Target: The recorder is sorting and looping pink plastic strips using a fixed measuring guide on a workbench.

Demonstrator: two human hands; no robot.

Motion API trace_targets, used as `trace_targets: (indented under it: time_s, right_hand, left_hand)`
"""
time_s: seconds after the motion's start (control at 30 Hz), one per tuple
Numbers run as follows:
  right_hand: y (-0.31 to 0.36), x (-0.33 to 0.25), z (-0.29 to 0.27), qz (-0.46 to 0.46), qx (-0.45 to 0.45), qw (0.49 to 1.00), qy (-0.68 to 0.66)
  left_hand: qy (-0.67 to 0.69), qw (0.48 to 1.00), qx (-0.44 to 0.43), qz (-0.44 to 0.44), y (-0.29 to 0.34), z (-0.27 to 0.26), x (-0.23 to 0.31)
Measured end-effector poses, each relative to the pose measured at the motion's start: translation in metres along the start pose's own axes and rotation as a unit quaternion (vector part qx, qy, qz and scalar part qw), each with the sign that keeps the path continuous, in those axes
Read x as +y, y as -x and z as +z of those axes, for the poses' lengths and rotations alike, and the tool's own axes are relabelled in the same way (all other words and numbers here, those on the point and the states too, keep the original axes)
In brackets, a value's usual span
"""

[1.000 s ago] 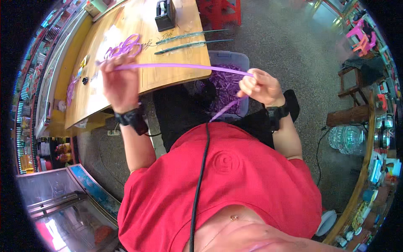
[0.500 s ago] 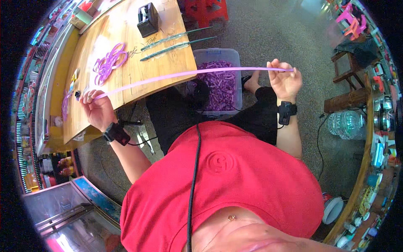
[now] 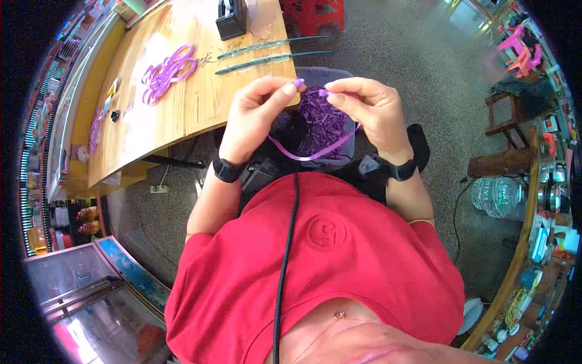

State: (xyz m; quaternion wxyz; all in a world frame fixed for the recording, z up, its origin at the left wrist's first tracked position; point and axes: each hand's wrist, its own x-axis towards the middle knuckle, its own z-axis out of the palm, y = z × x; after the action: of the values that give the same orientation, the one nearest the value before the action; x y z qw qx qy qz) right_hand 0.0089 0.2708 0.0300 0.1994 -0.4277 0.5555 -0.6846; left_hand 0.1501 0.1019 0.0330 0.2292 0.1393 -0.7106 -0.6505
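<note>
A purple ribbon (image 3: 313,156) hangs in a slack loop between my two hands. My left hand (image 3: 262,108) pinches one end of it between thumb and forefinger, the purple tip sticking out past the fingers. Facing it a short way off, my right hand (image 3: 371,109) pinches the other end in the same manner. The two ends are close but apart. Below and beyond my hands stands a clear plastic bin (image 3: 342,77) filled with purple ribbon pieces (image 3: 318,118).
On the wooden table (image 3: 200,103) at left lie a loose heap of purple ribbon (image 3: 163,76), two dark green sticks (image 3: 273,62) and a black tape dispenser (image 3: 231,21). A red stool (image 3: 312,17) stands beyond. A wooden stool (image 3: 503,112) and water bottle (image 3: 497,197) are at right.
Both hands have come together from far apart, each keeping its ribbon end. The ribbon, stretched straight before, now sags in a loop. The view has shifted slightly.
</note>
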Motion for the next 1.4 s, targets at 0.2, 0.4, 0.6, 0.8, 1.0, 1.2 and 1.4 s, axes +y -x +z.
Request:
trace_targets:
  time_s: [0.2, 0.4, 0.6, 0.8, 1.0, 1.2, 1.4]
  right_hand:
    - [-0.002, -0.002, 0.01, -0.015, 0.023, 1.0, 0.009]
    - [-0.001, 0.008, 0.012, -0.041, 0.029, 0.996, 0.071]
    - [-0.001, 0.01, 0.017, -0.079, 0.039, 0.99, 0.108]
    - [-0.001, 0.015, 0.018, -0.068, 0.055, 0.994, 0.062]
    - [0.001, 0.018, 0.018, -0.04, 0.05, 0.998, 0.028]
    - [0.0, 0.02, 0.018, -0.04, 0.052, 0.997, 0.032]
    - [-0.002, 0.022, 0.02, -0.164, 0.079, 0.969, 0.167]
  left_hand:
    - [-0.041, 0.994, -0.001, 0.096, -0.003, 0.008, -0.004]
    - [-0.17, 0.972, 0.01, 0.163, -0.001, 0.009, 0.001]
    - [-0.197, 0.968, -0.007, 0.156, 0.001, 0.01, 0.002]
    - [-0.129, 0.984, -0.001, 0.123, 0.002, 0.015, -0.003]
    - [-0.122, 0.986, 0.016, 0.115, 0.002, 0.018, -0.007]
    - [-0.1, 0.99, 0.023, 0.101, 0.002, 0.02, -0.008]
    - [-0.172, 0.98, 0.048, 0.09, 0.003, 0.022, -0.004]
